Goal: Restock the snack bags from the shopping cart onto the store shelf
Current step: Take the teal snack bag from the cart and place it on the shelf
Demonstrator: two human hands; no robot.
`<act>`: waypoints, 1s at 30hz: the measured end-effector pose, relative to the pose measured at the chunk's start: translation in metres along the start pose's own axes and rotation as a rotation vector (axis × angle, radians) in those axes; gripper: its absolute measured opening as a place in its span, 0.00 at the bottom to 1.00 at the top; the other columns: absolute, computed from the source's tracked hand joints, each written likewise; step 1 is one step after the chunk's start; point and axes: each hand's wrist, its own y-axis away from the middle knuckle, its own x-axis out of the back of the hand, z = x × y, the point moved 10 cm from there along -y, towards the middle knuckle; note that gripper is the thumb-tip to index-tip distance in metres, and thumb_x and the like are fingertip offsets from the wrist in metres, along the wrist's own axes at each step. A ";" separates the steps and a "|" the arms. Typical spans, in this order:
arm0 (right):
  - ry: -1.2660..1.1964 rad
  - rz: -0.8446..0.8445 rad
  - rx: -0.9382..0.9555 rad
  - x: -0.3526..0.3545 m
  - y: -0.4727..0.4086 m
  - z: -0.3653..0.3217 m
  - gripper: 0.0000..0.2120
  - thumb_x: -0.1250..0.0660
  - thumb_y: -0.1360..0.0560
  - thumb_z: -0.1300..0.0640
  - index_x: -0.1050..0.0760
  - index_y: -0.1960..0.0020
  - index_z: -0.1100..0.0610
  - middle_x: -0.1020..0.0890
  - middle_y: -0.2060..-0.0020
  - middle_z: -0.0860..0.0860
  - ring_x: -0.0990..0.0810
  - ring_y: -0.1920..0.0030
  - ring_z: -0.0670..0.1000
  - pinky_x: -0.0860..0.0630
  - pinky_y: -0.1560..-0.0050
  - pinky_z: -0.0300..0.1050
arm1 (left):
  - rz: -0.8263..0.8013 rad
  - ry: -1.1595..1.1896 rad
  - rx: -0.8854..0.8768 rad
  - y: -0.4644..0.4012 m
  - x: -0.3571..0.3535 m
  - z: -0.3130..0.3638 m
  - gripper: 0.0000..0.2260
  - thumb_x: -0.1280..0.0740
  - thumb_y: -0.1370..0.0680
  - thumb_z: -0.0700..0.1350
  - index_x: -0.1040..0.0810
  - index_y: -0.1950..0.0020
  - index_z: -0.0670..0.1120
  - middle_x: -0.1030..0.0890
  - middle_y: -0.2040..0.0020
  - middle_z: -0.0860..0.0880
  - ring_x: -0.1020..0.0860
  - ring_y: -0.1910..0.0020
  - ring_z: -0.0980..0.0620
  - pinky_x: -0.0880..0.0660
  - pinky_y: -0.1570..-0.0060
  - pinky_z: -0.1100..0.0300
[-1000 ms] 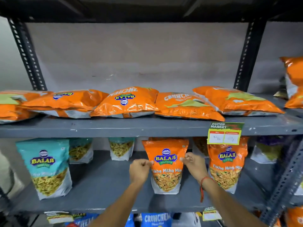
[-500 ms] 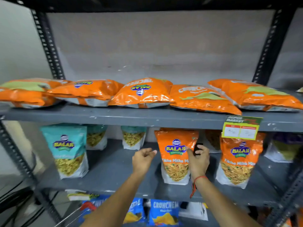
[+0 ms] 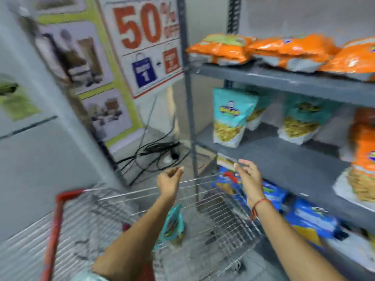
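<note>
A wire shopping cart (image 3: 211,211) with a red handle sits below me, left of the grey store shelf (image 3: 288,159). A teal snack bag (image 3: 173,224) stands inside the cart. My left hand (image 3: 169,182) hovers empty above the cart's far rim, fingers loosely curled. My right hand (image 3: 248,177) is open and empty over the cart's right corner, near the shelf's front edge. On the middle shelf stand teal bags (image 3: 231,116) and an orange bag (image 3: 363,159). Orange bags (image 3: 223,48) lie flat on the upper shelf. The view is blurred.
Blue chip bags (image 3: 308,222) fill the lowest shelf beside the cart. A "50% off" poster (image 3: 146,43) hangs on the wall behind. Black cables (image 3: 154,153) lie tangled on the floor past the cart. The shelf's upright post (image 3: 190,118) stands just beyond my hands.
My view has swung left and down from the shelf to the cart. Both hands have let go of the orange bag on the middle shelf and moved back over the cart.
</note>
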 end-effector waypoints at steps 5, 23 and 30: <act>0.180 -0.317 -0.256 -0.105 0.037 0.117 0.07 0.34 0.25 0.64 0.25 0.47 0.58 0.23 0.60 0.54 0.26 0.65 0.47 0.31 0.66 0.40 | 0.119 -0.199 0.254 0.018 0.111 -0.126 0.10 0.28 0.27 0.45 0.16 0.53 0.39 0.15 0.54 0.36 0.17 0.50 0.43 0.25 0.56 0.54; 0.796 -0.843 -0.378 -0.224 0.012 0.339 0.07 0.31 0.27 0.62 0.21 0.50 0.64 0.16 0.57 0.58 0.16 0.57 0.53 0.19 0.60 0.41 | 0.214 -0.152 0.867 0.028 0.074 -0.342 0.15 0.26 0.29 0.43 0.21 0.44 0.40 0.16 0.49 0.41 0.18 0.50 0.42 0.20 0.49 0.48; 0.816 -0.722 -0.336 -0.201 0.010 0.336 0.06 0.31 0.26 0.61 0.21 0.62 0.60 0.17 0.67 0.56 0.20 0.66 0.50 0.25 0.66 0.34 | 0.251 -0.405 0.819 0.022 0.085 -0.333 0.07 0.28 0.28 0.40 0.18 0.53 0.38 0.14 0.57 0.40 0.21 0.63 0.47 0.24 0.60 0.55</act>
